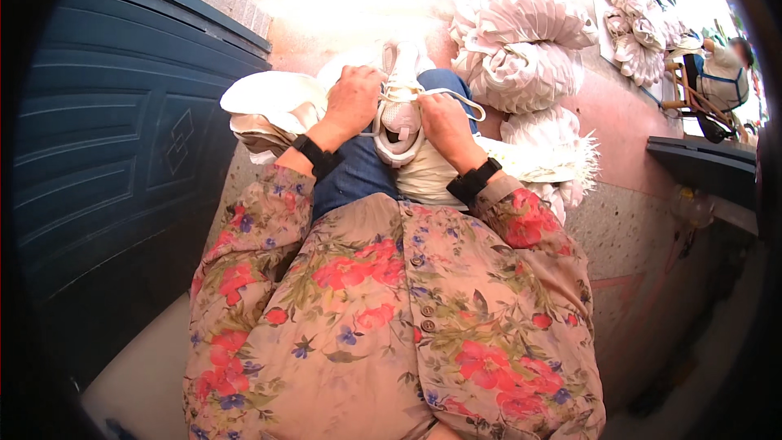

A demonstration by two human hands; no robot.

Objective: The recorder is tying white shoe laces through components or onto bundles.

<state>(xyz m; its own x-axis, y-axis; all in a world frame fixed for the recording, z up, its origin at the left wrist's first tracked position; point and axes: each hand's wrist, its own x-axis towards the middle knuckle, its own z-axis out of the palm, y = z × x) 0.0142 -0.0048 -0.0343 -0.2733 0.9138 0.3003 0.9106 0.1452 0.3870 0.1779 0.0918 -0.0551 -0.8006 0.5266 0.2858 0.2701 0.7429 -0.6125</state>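
Observation:
A white sports shoe (401, 114) rests on my lap, toe pointing away from me, over blue jeans (358, 171). My left hand (352, 102) grips the shoe's left side near the lacing. My right hand (444, 124) holds the right side and pinches a white lace (456, 96) that loops out to the right. Both wrists wear black bands. Flowered sleeves cover my forearms.
Stacked bundles of white shoe uppers (521, 49) stand right of the shoe, with more lying below them (546, 155). A white cloth heap (273, 106) lies at the left. A dark blue door (122, 138) fills the left side. Another person (725, 73) sits far right.

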